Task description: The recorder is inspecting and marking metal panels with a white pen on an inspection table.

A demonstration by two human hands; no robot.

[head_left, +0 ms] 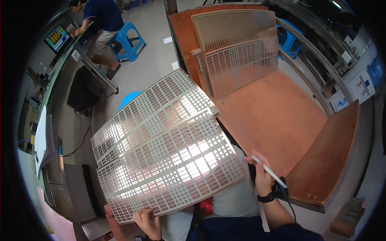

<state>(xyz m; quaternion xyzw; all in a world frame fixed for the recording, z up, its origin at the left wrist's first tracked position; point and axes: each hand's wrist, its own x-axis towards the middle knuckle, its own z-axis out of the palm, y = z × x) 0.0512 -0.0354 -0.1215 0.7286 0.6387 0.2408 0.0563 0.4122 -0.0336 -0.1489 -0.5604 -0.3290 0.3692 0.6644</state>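
Observation:
A large shiny circuit board panel [173, 160] with a grid of small pinkish and silvery patterns lies tilted in front of me, above my lap. A second, similar panel [152, 104] lies just beyond it, partly covered by its far edge. My left hand [147, 222] is closed at the near edge of the front panel, its fingertips curled on the rim. Off the panel's right side, my right hand [261, 173] is closed around a slim white pen [271, 173], which slants down to the right. A dark band circles the right wrist.
To the right stands an orange-brown board rack [273, 116] with metal rails; more panels [237, 52] lean upright at its far end. A long bench [60, 66] runs along the left. Farther off, a person [103, 18] sits on a blue stool [128, 42] at a screen [57, 38].

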